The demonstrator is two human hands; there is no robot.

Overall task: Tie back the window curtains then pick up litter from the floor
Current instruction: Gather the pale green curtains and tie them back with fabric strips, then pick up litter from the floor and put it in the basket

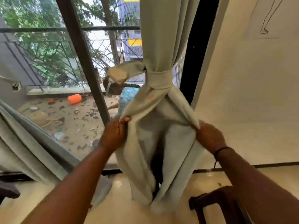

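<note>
A pale green curtain [161,38] hangs in front of me, cinched at mid-height by a matching fabric tieback [159,78] whose loose end sticks out to the left. Below the band the cloth spreads out. My left hand [114,133] pinches the curtain's left edge. My right hand [209,136] grips its right edge, a dark cord on that wrist. A second curtain [32,143] hangs loose at the lower left.
A dark window frame bar [84,59] slants across the glass. Beyond it lies a littered ledge with an orange container [74,99] and several scraps. A dark wooden chair [223,204] stands at lower right, a white wall [250,94] to the right, glossy cream floor [121,207] below.
</note>
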